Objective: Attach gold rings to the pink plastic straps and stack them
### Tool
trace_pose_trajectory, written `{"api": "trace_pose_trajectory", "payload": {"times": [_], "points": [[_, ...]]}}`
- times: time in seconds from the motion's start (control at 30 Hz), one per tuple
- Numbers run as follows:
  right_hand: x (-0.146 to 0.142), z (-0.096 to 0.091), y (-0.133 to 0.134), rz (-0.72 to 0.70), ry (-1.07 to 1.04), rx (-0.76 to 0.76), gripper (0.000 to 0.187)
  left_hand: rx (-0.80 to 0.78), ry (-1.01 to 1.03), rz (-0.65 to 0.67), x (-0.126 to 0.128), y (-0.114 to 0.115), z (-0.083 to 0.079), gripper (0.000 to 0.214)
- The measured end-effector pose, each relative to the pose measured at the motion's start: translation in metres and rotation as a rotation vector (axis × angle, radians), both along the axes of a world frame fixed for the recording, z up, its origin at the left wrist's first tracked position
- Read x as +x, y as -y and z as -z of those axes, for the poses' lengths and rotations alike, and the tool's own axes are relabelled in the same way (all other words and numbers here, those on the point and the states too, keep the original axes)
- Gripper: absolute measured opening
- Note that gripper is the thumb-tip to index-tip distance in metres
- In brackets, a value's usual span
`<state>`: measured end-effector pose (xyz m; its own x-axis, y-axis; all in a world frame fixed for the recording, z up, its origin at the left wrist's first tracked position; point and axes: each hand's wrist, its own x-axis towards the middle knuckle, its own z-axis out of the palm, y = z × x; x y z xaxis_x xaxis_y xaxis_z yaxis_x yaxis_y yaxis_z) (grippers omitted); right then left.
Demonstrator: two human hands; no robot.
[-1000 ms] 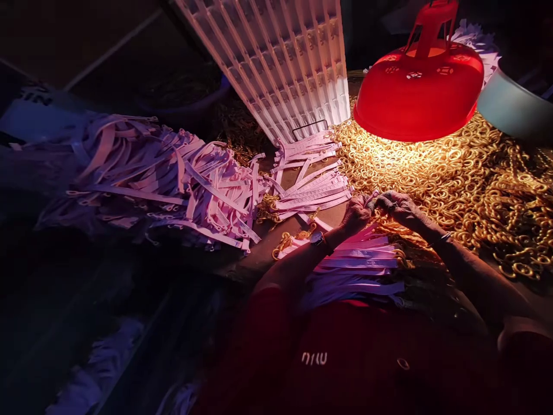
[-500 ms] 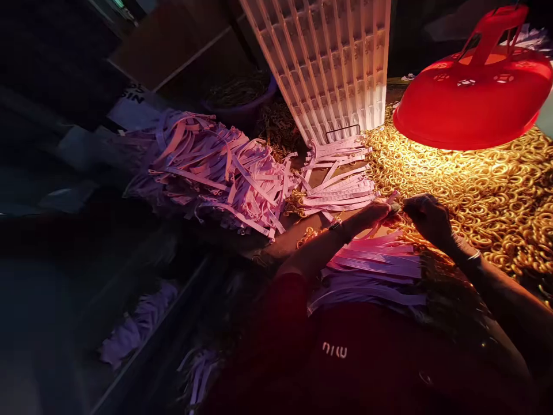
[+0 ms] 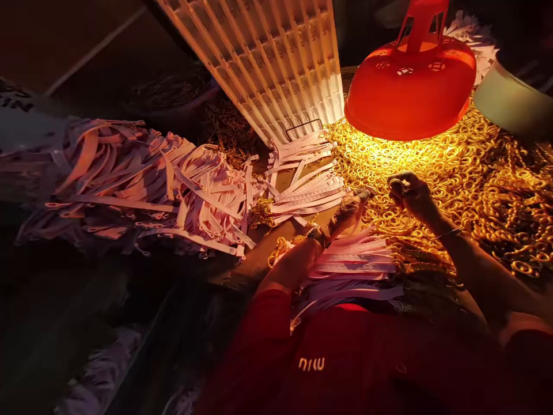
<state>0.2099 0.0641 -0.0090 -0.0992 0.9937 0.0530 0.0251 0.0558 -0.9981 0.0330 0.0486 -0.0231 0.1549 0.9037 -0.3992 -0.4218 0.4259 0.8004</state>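
My left hand (image 3: 347,212) is closed on a pink strap (image 3: 359,216), part of which hangs below the fingers. My right hand (image 3: 410,193) is to its right, above the heap of gold-coloured rings (image 3: 458,202), with its fingers curled in a pinch. Whatever is between those fingertips is too small to make out. Below my left hand, a pile of pink straps (image 3: 354,256) lies close to my body. Another row of straps (image 3: 306,196) lies just beyond my left wrist.
A red lamp shade (image 3: 410,95) hangs low over the rings. Behind the straps a ribbed pale panel (image 3: 268,63) leans upright. A large tangle of straps (image 3: 173,184) is at the left, and a pale green container (image 3: 510,101) at the right.
My hands have moved apart; they were nearly together before, and the right one is now over the rings. The view has turned rightward, bringing the green container further into sight.
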Motion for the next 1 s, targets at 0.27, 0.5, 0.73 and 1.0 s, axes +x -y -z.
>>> {"api": "trace_pose_trajectory", "payload": {"times": [0.27, 0.5, 0.73, 1.0], "points": [[-0.023, 0.012, 0.017, -0.035, 0.149, 0.164, 0.049, -0.009, 0.114, 0.099, 0.004, 0.016, -0.015, 0.021], [-0.033, 0.012, 0.028, 0.042, 0.291, 0.249, 0.043, -0.126, 0.182, 0.113, 0.001, 0.021, -0.017, 0.023], [-0.036, 0.017, 0.023, 0.124, 0.368, 0.209, 0.038, -0.074, 0.212, 0.14, 0.0, 0.024, -0.013, 0.02], [-0.03, 0.007, 0.012, 0.009, 0.437, 0.105, 0.032, 0.148, -0.054, 0.064, 0.004, 0.025, -0.007, 0.025]]}}
